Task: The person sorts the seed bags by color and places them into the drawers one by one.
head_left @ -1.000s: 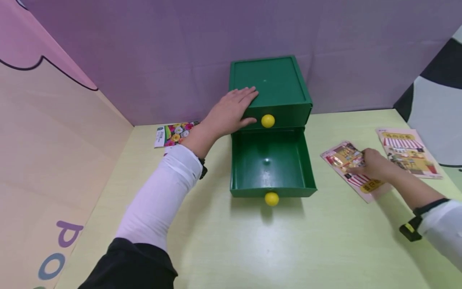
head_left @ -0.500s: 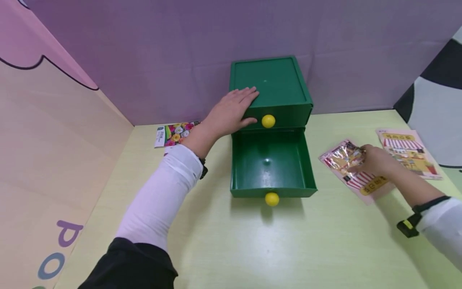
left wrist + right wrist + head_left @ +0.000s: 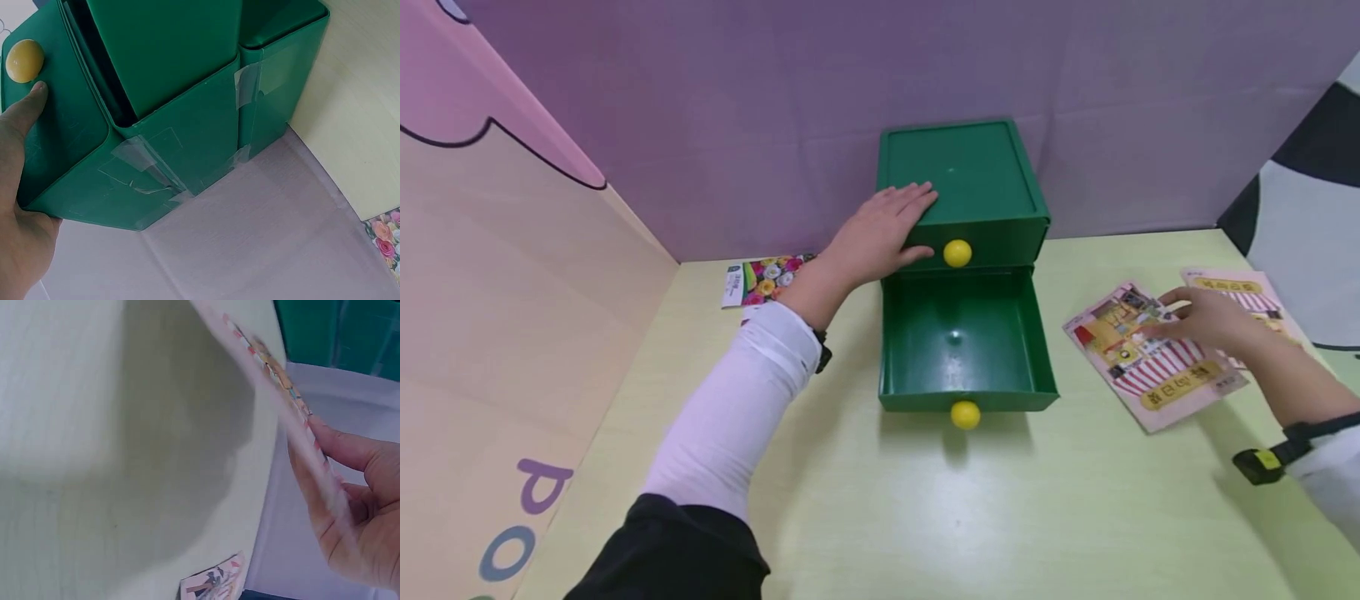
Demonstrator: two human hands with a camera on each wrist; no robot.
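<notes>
Head view hid right hand's (image 3: 1206,321) fingers under packet (image 3: 1150,354); right wrist view showed them pinching it off table (image 3: 925,500). Left hand (image 3: 880,229) pressed flat on box (image 3: 962,179).

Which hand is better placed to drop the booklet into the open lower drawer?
Right. The right hand already grips the booklet, lifted off the table. The left hand lies on the green drawer unit, steadying it beside the open lower drawer.
</notes>
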